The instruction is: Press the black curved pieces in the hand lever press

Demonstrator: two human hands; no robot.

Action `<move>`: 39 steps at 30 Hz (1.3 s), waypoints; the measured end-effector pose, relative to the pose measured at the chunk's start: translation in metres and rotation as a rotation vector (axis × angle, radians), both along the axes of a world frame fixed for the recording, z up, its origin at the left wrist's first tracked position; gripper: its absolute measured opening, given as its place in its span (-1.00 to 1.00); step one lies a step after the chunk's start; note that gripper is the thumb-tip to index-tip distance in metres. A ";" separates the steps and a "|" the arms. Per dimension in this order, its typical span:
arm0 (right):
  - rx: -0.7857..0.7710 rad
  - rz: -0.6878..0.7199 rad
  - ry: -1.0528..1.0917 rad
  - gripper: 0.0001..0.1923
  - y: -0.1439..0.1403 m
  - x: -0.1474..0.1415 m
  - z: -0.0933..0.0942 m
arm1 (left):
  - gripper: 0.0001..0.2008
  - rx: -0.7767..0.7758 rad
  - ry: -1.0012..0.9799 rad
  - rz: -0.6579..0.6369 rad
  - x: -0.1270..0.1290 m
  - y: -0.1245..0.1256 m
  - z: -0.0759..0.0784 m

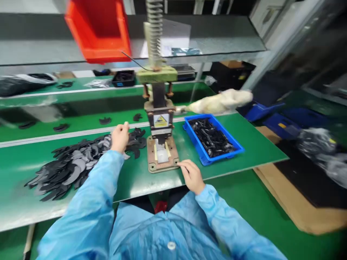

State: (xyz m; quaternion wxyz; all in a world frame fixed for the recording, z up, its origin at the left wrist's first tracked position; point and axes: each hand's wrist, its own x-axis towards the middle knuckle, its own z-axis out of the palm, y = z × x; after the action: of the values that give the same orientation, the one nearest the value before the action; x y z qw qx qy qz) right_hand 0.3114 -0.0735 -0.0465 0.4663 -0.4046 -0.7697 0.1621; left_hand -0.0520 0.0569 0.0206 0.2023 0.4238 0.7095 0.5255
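My left hand (120, 138), fingers curled together, hovers over or rests at the right end of a pile of black and grey crescent-shaped pieces (77, 164); whether it holds one is hidden. Pinched closed, my right hand (192, 176) has its fingertips at the front right corner of the press's base plate (162, 167). What those fingers hold, if anything, cannot be made out. Between my hands stands a hand press (160, 104) with a yellow warning label. A whitish block (162, 155) sits in its fixture under the ram. The cloth-wrapped lever (221, 101) sticks out right.
A blue tray (202, 159) of black parts stands right of the press. Behind, a few crescent pieces (105, 120) lie on a green strip. A red bin (100, 54) hangs above left, and a shelf (225, 34) crosses the back. Cardboard (306, 216) lies at right.
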 end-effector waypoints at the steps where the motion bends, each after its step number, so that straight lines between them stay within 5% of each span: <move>1: -0.001 0.012 -0.018 -0.71 -0.003 0.000 0.001 | -0.49 0.024 0.010 -0.018 0.003 -0.022 -0.007; 7: -0.003 0.002 -0.145 -0.74 -0.002 0.030 0.033 | -0.45 -0.142 0.171 -0.300 0.015 -0.159 -0.061; 11: -0.038 -0.225 -0.244 -0.73 0.040 0.087 0.065 | -0.54 -0.168 0.194 -0.291 0.019 -0.202 -0.086; 16: -0.172 -0.459 -0.445 -0.66 0.116 0.147 0.083 | -0.55 -0.084 0.240 -0.305 0.024 -0.199 -0.093; 23: -0.272 -0.394 -0.680 -0.58 0.164 0.150 0.078 | -0.58 -0.087 0.264 -0.360 0.028 -0.197 -0.094; 31: -0.236 -0.330 -0.570 -0.59 0.162 0.153 0.078 | -0.58 -0.094 0.270 -0.389 0.031 -0.201 -0.085; 35: -0.174 -0.328 -0.309 -0.78 0.148 0.156 0.086 | -0.55 -0.098 0.222 -0.421 0.030 -0.201 -0.082; 39: -0.129 -0.303 0.042 -0.72 0.118 0.142 0.092 | -0.58 -0.044 0.166 -0.394 0.030 -0.202 -0.081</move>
State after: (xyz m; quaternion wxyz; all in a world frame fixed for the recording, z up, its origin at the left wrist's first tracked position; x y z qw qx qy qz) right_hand 0.4536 0.0443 0.0460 0.4748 -0.5417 -0.6778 0.1473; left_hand -0.0218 -0.1446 -0.0601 0.2511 0.5915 0.6386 0.4235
